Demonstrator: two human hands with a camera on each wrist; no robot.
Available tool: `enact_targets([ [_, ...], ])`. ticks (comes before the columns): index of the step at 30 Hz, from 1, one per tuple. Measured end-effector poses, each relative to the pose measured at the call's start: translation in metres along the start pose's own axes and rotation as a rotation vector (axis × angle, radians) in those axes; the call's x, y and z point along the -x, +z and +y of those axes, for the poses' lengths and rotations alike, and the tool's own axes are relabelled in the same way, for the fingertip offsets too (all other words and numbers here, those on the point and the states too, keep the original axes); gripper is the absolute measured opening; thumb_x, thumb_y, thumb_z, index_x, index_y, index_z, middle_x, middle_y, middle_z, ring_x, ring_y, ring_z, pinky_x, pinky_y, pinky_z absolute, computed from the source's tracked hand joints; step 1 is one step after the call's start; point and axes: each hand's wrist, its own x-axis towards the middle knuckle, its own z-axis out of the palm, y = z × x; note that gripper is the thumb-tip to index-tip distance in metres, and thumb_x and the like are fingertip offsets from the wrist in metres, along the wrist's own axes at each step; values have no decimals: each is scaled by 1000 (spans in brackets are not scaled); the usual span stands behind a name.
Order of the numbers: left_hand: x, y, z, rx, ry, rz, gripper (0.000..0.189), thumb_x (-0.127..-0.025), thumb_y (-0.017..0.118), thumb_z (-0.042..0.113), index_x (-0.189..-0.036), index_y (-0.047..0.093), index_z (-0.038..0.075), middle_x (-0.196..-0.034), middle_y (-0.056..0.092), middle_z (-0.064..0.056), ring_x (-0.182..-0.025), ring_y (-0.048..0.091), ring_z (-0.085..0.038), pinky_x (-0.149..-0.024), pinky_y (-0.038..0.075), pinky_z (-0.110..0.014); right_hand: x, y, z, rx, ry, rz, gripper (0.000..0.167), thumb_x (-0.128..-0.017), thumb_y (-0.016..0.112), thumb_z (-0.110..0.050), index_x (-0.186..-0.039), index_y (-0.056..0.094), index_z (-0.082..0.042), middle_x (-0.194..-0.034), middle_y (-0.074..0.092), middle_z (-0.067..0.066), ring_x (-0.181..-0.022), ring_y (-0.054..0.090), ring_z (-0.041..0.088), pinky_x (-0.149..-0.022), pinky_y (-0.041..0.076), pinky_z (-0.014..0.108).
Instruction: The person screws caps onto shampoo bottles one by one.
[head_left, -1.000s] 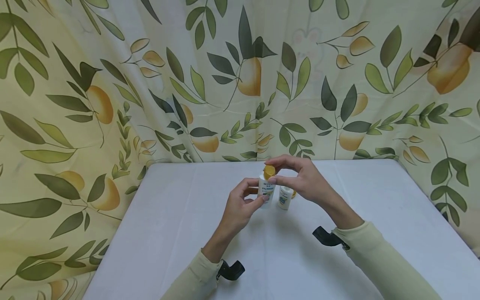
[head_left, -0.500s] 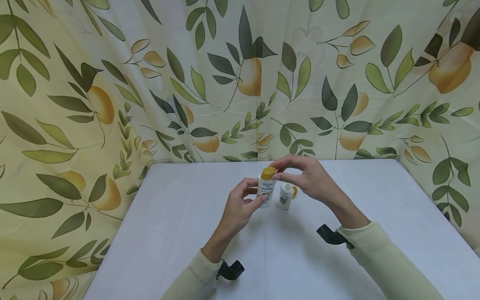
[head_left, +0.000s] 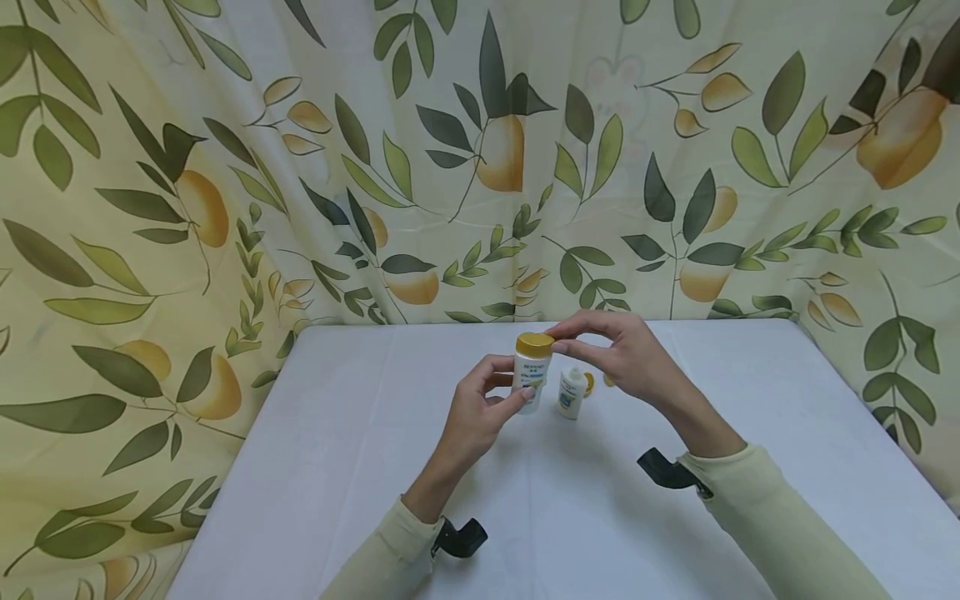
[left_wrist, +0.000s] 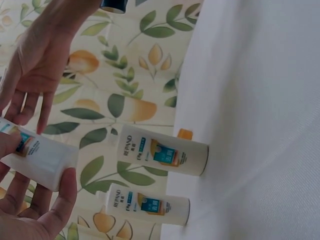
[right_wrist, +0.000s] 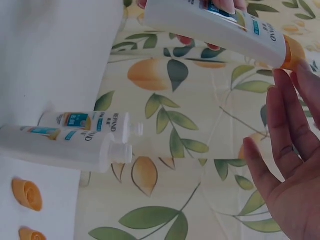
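My left hand point(head_left: 480, 408) holds a white bottle point(head_left: 531, 373) with printed lettering, fingers and thumb round its body, above the table. On the bottle's top sits a yellow-orange cap point(head_left: 535, 344). At the cap's right edge, the thumb and fingertips of my right hand point(head_left: 630, 354) pinch it; the right wrist view shows this contact on the cap point(right_wrist: 294, 52) too. Two similar uncapped bottles stand on the table: a nearer bottle point(left_wrist: 162, 151) and another bottle point(left_wrist: 147, 206) in the left wrist view. Only one standing bottle point(head_left: 571, 394) shows in the head view.
Two loose orange caps, one cap point(right_wrist: 27, 194) and another cap point(right_wrist: 32, 233), lie on the white-covered table point(head_left: 375, 467) near the standing bottles. A leaf-and-fruit patterned curtain point(head_left: 450, 167) hangs behind the table's far edge.
My right hand has shifted slightly right, from over the cap to its right edge, so more of the cap shows. A second loose cap has come into view. The left hand barely moves.
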Motion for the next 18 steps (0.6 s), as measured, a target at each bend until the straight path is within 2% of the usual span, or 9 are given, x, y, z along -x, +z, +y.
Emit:
enact_targets([
  [6, 0, 0, 1, 3, -12, -6, 38, -93, 74, 11, -129, 61, 14, -131, 62, -2, -113, 63, -24, -87, 60, -30, 0, 1, 2, -7, -5, 17, 19, -90, 77, -12, -109, 77, -13, -109, 75, 3, -115, 64, 25, -109, 39, 67],
  [13, 1, 1, 2, 11, -18, -10, 36, -94, 74, 12, -128, 61, 14, -131, 62, -2, -114, 62, -23, -88, 60, -30, 0, 3, 4, -40, -5, 27, 15, -88, 79, -9, -103, 77, -12, -103, 74, 2, -108, 63, 17, -109, 40, 66],
  [18, 1, 2, 2, 15, -20, -14, 37, -93, 75, 12, -127, 61, 14, -130, 62, -2, -114, 63, -24, -88, 60, -31, -1, 5, 4, -67, 7, 7, 23, -89, 79, -12, -111, 75, -13, -109, 72, 2, -106, 63, 18, -105, 45, 63],
])
